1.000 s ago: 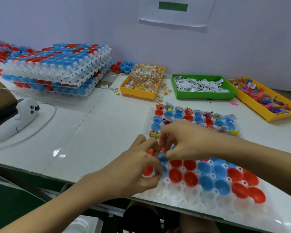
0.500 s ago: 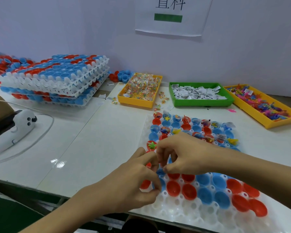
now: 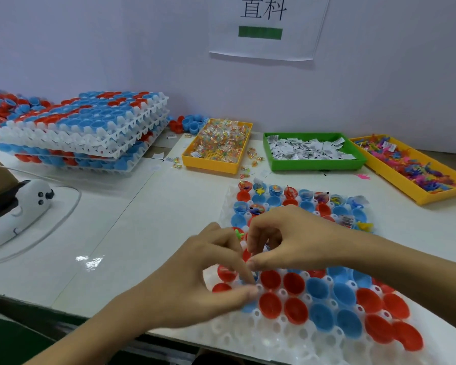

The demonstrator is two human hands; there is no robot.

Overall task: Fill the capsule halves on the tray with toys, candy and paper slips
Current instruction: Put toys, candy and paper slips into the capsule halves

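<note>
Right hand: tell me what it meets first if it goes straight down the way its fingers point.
Probably the tray: the right hand has its curled fingertips pointing down at capsule halves just beneath, beside the left hand. Depth is unclear.

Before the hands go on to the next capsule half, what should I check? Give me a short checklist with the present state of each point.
1. Empty capsule halves remain on the tray: ok, the near rows are empty.
2. Candy bin has stock: ok.
3. Paper slip bin has stock: ok.
4. Toy bin has stock: ok.
5. Left hand and right hand free: cannot tell; fingers are curled together over the tray, and what they pinch is hidden.
6. Far rows filled: ok for many, several blue halves look empty.
</note>
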